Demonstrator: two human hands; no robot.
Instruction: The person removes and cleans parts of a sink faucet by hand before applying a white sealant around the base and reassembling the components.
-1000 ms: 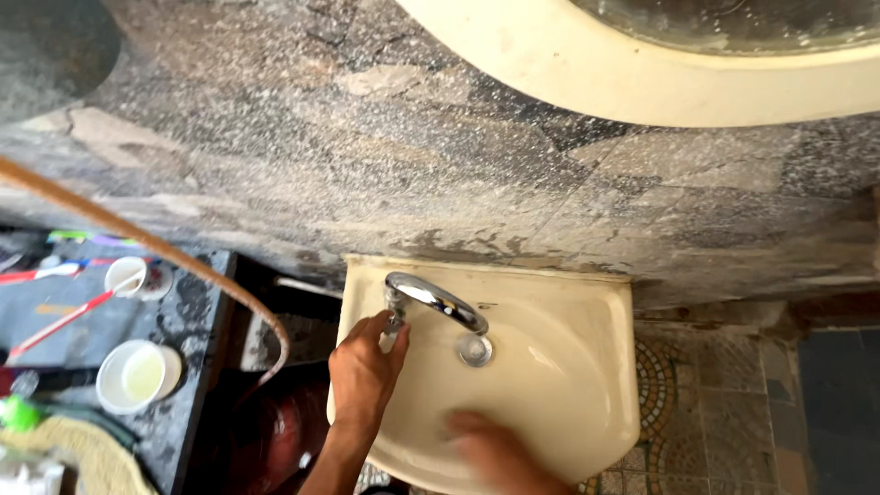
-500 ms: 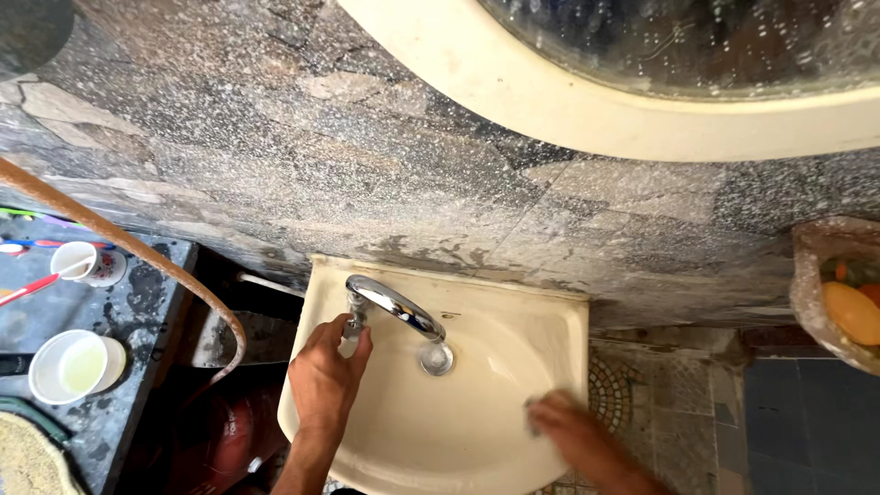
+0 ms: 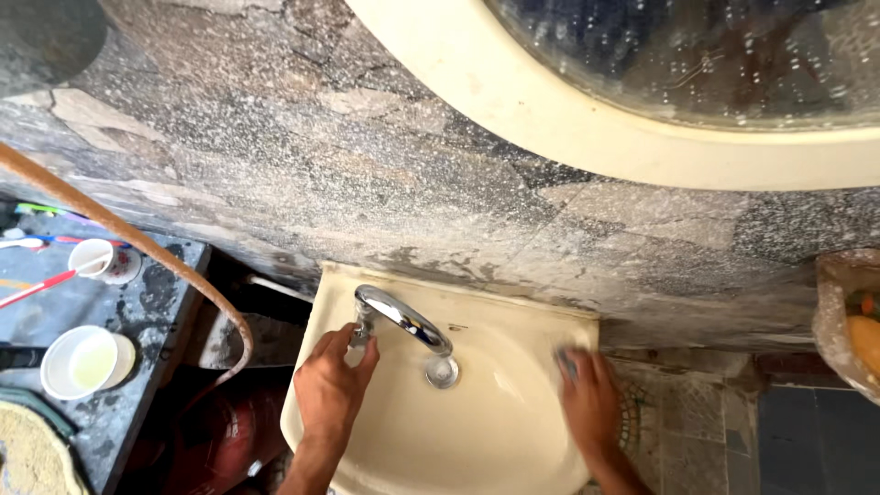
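Gripping the base of the curved chrome faucet (image 3: pixel 401 321), the left hand (image 3: pixel 332 385) has its fingers curled around the handle at the far left of the cream ceramic wall basin (image 3: pixel 477 440). The spout's long axis runs from that hand toward the right and nearer, ending above the drain. The right hand (image 3: pixel 591 399) lies flat on the basin's right rim, fingers pressed together over a small dark scrubber (image 3: pixel 566 362); left of the basin, a white cup (image 3: pixel 103 261) stands on the dark tabletop (image 3: pixel 156 302)
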